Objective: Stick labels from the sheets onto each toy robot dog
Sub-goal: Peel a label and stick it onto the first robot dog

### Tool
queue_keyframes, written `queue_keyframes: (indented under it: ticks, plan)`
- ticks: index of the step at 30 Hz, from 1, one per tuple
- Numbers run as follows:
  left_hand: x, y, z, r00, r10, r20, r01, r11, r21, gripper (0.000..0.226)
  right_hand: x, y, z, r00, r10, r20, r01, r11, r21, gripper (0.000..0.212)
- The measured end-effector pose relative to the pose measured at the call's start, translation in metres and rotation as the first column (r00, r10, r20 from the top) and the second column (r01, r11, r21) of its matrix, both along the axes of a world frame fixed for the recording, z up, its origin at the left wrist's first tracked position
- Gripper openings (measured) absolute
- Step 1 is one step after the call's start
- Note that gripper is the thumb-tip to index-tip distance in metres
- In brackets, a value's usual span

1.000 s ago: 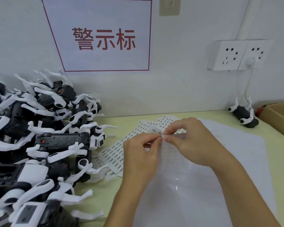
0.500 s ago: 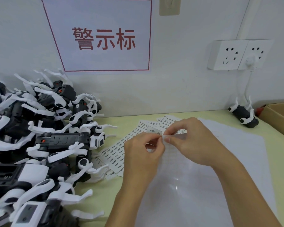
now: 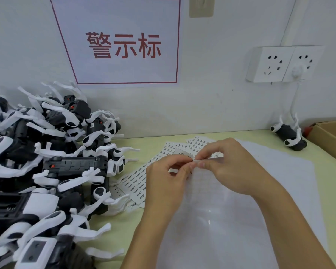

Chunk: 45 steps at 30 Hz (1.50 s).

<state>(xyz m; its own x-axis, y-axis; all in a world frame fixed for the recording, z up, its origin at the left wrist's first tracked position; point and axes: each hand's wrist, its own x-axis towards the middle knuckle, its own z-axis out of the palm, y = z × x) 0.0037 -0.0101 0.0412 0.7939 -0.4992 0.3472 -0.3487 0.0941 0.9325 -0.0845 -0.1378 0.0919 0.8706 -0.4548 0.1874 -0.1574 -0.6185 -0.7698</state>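
Note:
A heap of black-and-white toy robot dogs fills the left of the yellow-green table. One more robot dog lies alone at the back right. Label sheets are spread in the middle, partly under my hands. My left hand and my right hand meet fingertip to fingertip above the sheets. Both pinch a small white label strip between thumb and forefinger. A large glossy white backing sheet lies beneath my forearms.
A cardboard box stands at the right edge. On the wall are a sign with red characters and a double power socket with a white cable plugged in, hanging down near the lone dog.
Hardly anything differs. My two hands stay joined at the fingertips on the label strip, with only slight finger movement.

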Motion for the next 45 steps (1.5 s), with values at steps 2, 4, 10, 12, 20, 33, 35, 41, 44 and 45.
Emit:
queue_keyframes:
  ticks: [2,4,10,12,20,33,35,41,44,45]
  plan:
    - [0.001,0.001,0.001,0.999,-0.035,-0.025,0.035,0.999,-0.006,0.023,0.000,0.000,-0.001,1.000,-0.010,-0.008,0.010,1.000,-0.010,0.022]
    - [0.003,0.002,0.001,0.997,-0.056,-0.059,0.055,0.998,-0.006,0.026,-0.001,-0.001,-0.001,1.000,-0.022,-0.011,0.022,1.000,-0.012,0.024]
    - [0.006,0.005,-0.003,0.994,-0.030,0.101,0.027,0.999,0.034,0.024,-0.001,0.000,0.000,0.999,-0.038,-0.021,0.038,0.999,0.001,0.022]
    - [0.004,0.005,-0.004,0.970,0.008,0.244,-0.025,0.997,0.068,0.019,-0.001,0.001,0.000,0.999,-0.033,-0.035,0.033,0.999,-0.005,0.020]
    - [0.000,0.001,-0.011,0.915,0.119,0.386,-0.162,0.984,0.080,0.009,-0.001,0.002,0.001,0.999,-0.025,-0.040,0.024,0.999,-0.034,0.018]
    - [0.003,0.001,-0.010,0.957,0.079,-0.281,-0.118,0.985,-0.125,0.017,-0.005,-0.008,-0.003,0.976,-0.202,-0.083,0.200,0.979,-0.030,0.019]
    - [0.006,0.001,-0.011,0.947,0.104,-0.303,-0.153,0.978,-0.140,0.015,-0.008,-0.017,-0.004,0.938,-0.332,-0.096,0.327,0.943,-0.064,0.015]
    - [0.010,0.004,-0.016,0.943,0.113,-0.313,-0.165,0.976,-0.144,0.012,-0.042,-0.061,-0.012,0.577,-0.813,0.083,0.817,0.572,-0.077,0.016]
    - [0.012,0.004,-0.019,0.948,0.129,-0.292,-0.172,0.977,-0.126,0.013,-0.068,-0.082,-0.020,0.424,-0.904,0.053,0.903,0.427,0.054,0.022]
    - [0.012,0.005,-0.019,0.949,0.131,-0.288,-0.172,0.977,-0.123,0.013,-0.074,-0.087,-0.023,0.408,-0.913,0.021,0.907,0.408,0.106,0.024]
